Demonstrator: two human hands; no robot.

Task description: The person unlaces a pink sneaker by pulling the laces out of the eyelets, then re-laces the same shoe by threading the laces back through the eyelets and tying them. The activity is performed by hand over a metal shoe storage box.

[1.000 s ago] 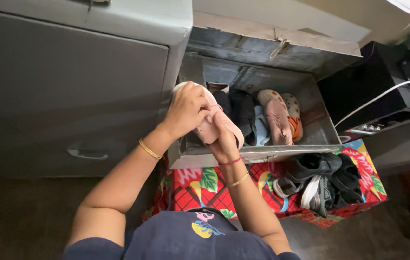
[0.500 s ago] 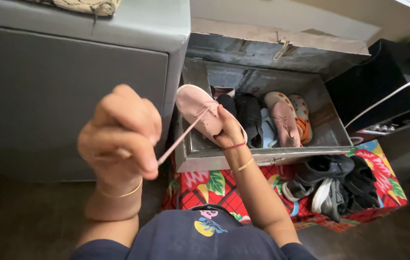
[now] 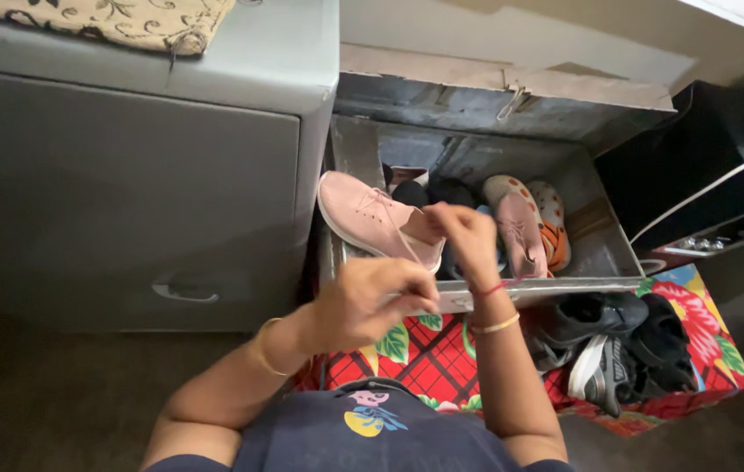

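A pink knit sneaker (image 3: 363, 214) rests tilted on the front edge of an open grey metal trunk (image 3: 608, 253). My right hand (image 3: 463, 236) grips the sneaker at its heel opening. My left hand (image 3: 367, 301) is closed just below the shoe, pinching a pink lace (image 3: 402, 249) that runs up to the sneaker's eyelets. A second pink sneaker (image 3: 516, 223) lies inside the trunk beside an orange patterned sandal (image 3: 555, 223) and dark shoes.
A grey metal cabinet (image 3: 127, 175) with a handle stands at left, a patterned cloth (image 3: 110, 19) on top. Below the trunk, a red floral bag (image 3: 695, 350) holds several dark sneakers. A black unit with a white cable (image 3: 712, 183) sits at right.
My left hand, which had pulled the lace out far to the left, has come back close under the sneaker. The sneaker has tipped with its toe pointing left.
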